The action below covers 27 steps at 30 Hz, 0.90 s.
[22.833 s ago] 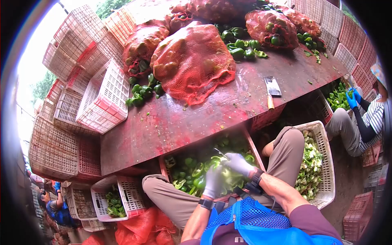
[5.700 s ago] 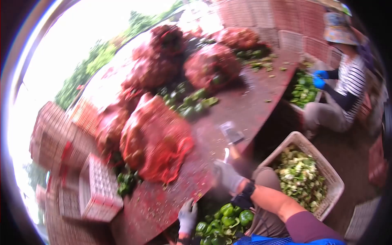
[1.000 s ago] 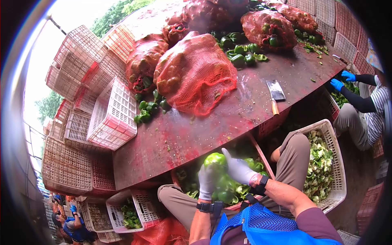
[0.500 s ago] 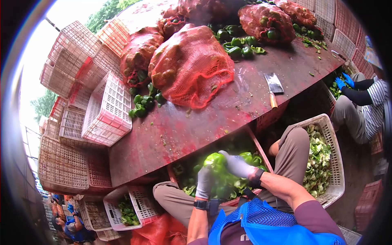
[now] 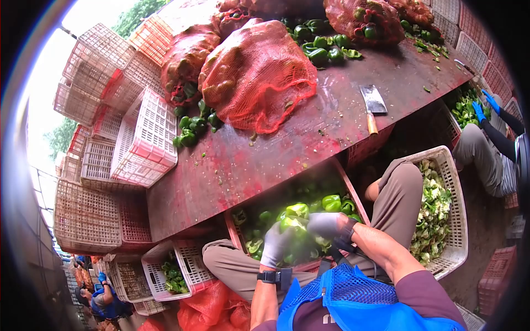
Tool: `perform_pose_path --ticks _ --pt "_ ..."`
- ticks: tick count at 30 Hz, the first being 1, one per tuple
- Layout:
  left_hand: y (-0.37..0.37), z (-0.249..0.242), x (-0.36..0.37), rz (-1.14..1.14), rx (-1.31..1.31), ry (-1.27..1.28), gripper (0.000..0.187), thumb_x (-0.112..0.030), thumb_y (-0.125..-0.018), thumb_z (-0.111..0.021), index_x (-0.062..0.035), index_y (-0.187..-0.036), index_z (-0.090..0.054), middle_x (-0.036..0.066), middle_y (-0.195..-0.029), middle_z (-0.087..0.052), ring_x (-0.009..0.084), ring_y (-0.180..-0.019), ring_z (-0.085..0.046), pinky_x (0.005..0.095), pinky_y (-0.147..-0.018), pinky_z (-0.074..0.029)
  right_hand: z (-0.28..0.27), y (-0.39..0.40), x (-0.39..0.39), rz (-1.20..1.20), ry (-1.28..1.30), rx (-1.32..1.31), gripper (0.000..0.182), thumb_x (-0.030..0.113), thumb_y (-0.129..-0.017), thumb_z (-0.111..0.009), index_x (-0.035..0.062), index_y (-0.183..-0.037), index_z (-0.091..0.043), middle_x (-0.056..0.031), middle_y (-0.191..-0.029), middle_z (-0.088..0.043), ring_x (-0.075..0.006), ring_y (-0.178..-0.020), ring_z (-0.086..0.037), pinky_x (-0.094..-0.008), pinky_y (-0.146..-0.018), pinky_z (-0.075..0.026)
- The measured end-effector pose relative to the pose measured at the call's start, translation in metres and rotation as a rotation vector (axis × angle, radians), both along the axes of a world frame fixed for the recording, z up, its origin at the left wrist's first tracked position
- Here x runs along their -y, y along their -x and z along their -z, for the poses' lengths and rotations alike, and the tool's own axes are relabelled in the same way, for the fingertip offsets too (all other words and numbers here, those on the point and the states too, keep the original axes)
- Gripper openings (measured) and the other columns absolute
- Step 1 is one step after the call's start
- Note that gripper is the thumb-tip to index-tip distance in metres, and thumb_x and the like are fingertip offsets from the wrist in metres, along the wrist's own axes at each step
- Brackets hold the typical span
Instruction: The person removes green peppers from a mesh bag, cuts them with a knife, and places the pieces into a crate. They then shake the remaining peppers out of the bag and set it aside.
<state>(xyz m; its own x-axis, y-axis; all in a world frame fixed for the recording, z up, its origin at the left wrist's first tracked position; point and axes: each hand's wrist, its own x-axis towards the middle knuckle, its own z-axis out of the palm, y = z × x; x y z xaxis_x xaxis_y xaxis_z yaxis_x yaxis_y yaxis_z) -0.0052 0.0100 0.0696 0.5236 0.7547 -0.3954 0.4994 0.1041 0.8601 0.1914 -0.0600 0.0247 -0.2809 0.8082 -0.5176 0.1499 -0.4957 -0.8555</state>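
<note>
Gloved Hands Around Green Bell Pepper

Left hand (image 5: 277, 244) and right hand (image 5: 326, 225) grasp a green bell pepper (image 5: 292, 223) between them, above a pepper-filled crate (image 5: 351, 190); haze blurs the fingers. Ahead, a cleaver (image 5: 373, 99) lies on the bench (image 5: 265, 163).

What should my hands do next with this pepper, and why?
Probably ease the green pepper apart, low over the crate. Your left hand and right hand are both at it, the crate sits right beneath to catch pieces, and the cleaver lies up on the table. Blur hides whether it's already split.
</note>
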Motion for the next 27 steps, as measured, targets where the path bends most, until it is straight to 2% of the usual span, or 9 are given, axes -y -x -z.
perform_pose_path --ticks 2,4,6,11,14,17,20,23,27 --pt "0.003 0.026 0.002 0.042 -0.023 -0.230 0.042 -0.035 -0.085 -0.070 -0.0012 -0.109 -0.063 0.003 -0.083 -0.066 0.0070 -0.060 -0.057 0.0215 -0.052 -0.044 -0.010 -0.005 0.007 0.009 0.083 -0.101 0.013 0.016 -0.073 -0.069 0.0148 -0.084 -0.062 0.0046 -0.061 -0.051 -0.0070 -0.045 -0.040 -0.0248 -0.042 -0.032" --pt "0.008 0.028 0.004 -0.022 0.132 -0.009 0.044 -0.034 -0.084 -0.070 -0.0007 -0.111 -0.062 0.004 -0.085 -0.066 0.0070 -0.062 -0.058 0.0212 -0.053 -0.045 0.030 -0.003 0.010 0.010 -0.078 -0.181 0.014 0.017 -0.075 -0.068 0.0137 -0.087 -0.062 0.0047 -0.062 -0.052 -0.0067 -0.045 -0.041 -0.0241 -0.042 -0.033" --pt "0.007 0.015 0.011 -0.088 0.348 0.294 0.046 -0.032 -0.084 -0.070 0.0002 -0.115 -0.060 0.004 -0.088 -0.067 0.0069 -0.064 -0.058 0.0213 -0.056 -0.046 0.023 -0.005 0.017 -0.006 -0.091 -0.211 0.012 0.019 -0.077 -0.067 0.0131 -0.086 -0.063 0.0050 -0.061 -0.052 -0.0066 -0.044 -0.041 -0.0234 -0.042 -0.033" --pt "0.009 0.005 0.012 -0.017 0.316 0.157 0.045 -0.031 -0.083 -0.071 0.0004 -0.114 -0.061 0.003 -0.089 -0.067 0.0067 -0.067 -0.059 0.0210 -0.057 -0.046 -0.030 -0.005 0.024 0.078 0.195 -0.140 0.008 0.020 -0.082 -0.064 0.0120 -0.081 -0.063 0.0058 -0.058 -0.052 -0.0073 -0.044 -0.044 -0.0232 -0.042 -0.034" --pt "0.015 -0.001 0.013 0.036 0.240 0.151 0.045 -0.030 -0.082 -0.071 0.0009 -0.114 -0.062 0.003 -0.086 -0.066 0.0068 -0.064 -0.059 0.0214 -0.056 -0.046 -0.019 0.001 0.031 0.121 0.252 -0.262 0.010 0.021 -0.084 -0.062 0.0123 -0.079 -0.062 0.0050 -0.060 -0.054 -0.0075 -0.045 -0.045 -0.0239 -0.043 -0.035" --pt "0.016 0.017 0.015 0.043 0.082 -0.095 0.043 -0.027 -0.082 -0.070 0.0004 -0.114 -0.062 0.003 -0.083 -0.066 0.0070 -0.062 -0.059 0.0220 -0.054 -0.046 0.015 0.011 0.032 0.131 0.307 -0.307 0.010 0.021 -0.085 -0.060 0.0122 -0.080 -0.061 0.0042 -0.060 -0.054 -0.0081 -0.046 -0.046 -0.0247 -0.043 -0.037" --pt "0.017 0.017 0.025 -0.059 0.155 -0.124 0.042 -0.025 -0.082 -0.070 0.0006 -0.114 -0.062 0.003 -0.083 -0.065 0.0070 -0.061 -0.058 0.0224 -0.052 -0.046 0.020 0.023 0.036 0.204 0.332 -0.294 0.009 0.020 -0.085 -0.059 0.0121 -0.081 -0.060 0.0047 -0.060 -0.054 -0.0089 -0.046 -0.047 -0.0256 -0.043 -0.038" --pt "0.028 0.018 0.026 -0.055 0.394 0.255 0.039 -0.028 -0.088 -0.066 -0.0007 -0.114 -0.062 0.002 -0.086 -0.066 0.0084 -0.065 -0.059 0.0231 -0.056 -0.047 -0.003 0.024 0.045 0.288 0.324 -0.376 0.008 0.018 -0.084 -0.062 0.0132 -0.078 -0.059 0.0051 -0.059 -0.053 -0.0083 -0.046 -0.047 -0.0245 -0.044 -0.037" --pt "0.033 0.031 0.026 0.006 0.518 0.306 0.048 -0.041 -0.088 -0.069 -0.0023 -0.116 -0.062 0.002 -0.097 -0.067 0.0093 -0.077 -0.062 0.0234 -0.061 -0.048 -0.023 0.023 0.052 0.307 0.364 -0.531 0.011 0.013 -0.081 -0.067 0.0143 -0.073 -0.059 0.0050 -0.056 -0.053 -0.0076 -0.046 -0.047 -0.0220 -0.043 -0.036"
